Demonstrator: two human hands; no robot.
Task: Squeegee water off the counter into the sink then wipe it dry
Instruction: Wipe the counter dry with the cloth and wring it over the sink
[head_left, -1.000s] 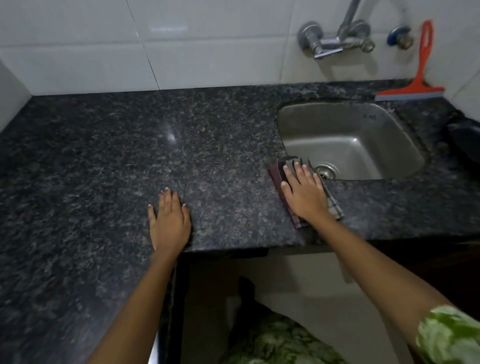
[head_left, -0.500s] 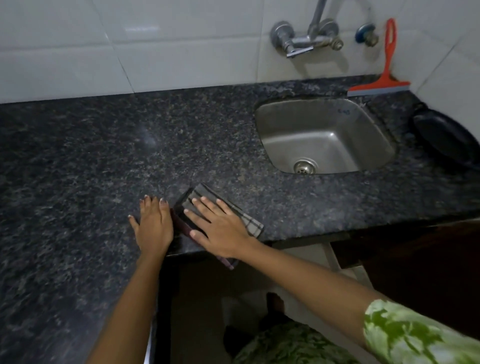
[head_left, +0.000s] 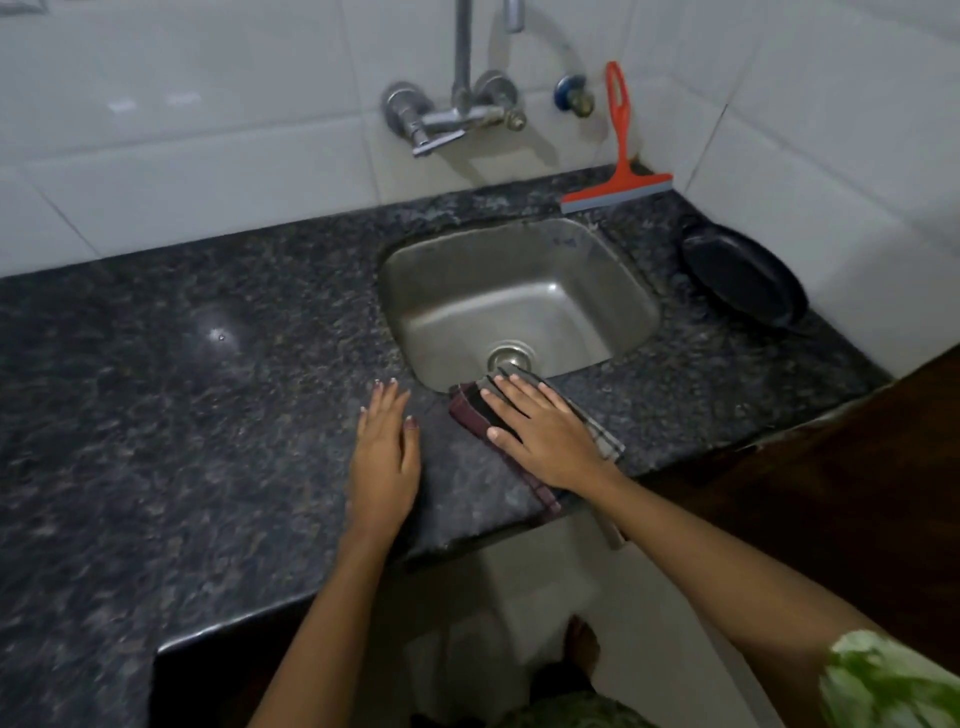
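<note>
2 hands are on the dark speckled stone bench (head_left: 218, 395), and 1 folded checked cloth (head_left: 524, 447) lies under the right one. The right hand (head_left: 540, 431) is flat and spread, palm down, pressing the cloth to the bench rather than gripping it; its fingertips (head_left: 501, 382) reach the front lip of the sink (head_left: 613, 270), and the far corner of the cloth just overhangs that lip near the drain (head_left: 511, 358). The near corner of the cloth reaches the front edge of the bench. The left hand (head_left: 384, 457) lies flat and empty on the bare stone just beside the cloth, apart from it, fingers together and pointing away from the person. 1 steel sink is set into the bench, with 1 drain in its floor. 1 red squeegee (head_left: 618, 176) stands behind the sink, its blade resting on the bench and its handle leaning up against the white tiled wall (head_left: 234, 130), well apart from both hands. 1 wall-mounted tap (head_left: 452, 117) sits above the sink, and 1 smaller valve (head_left: 571, 96) is fixed to the tiles between the tap and the squeegee handle. 1 black round pan or plate (head_left: 743, 283) lies on the bench to the right of the sink. 1 green patterned sleeve (head_left: 893, 680) shows on the right arm
</note>
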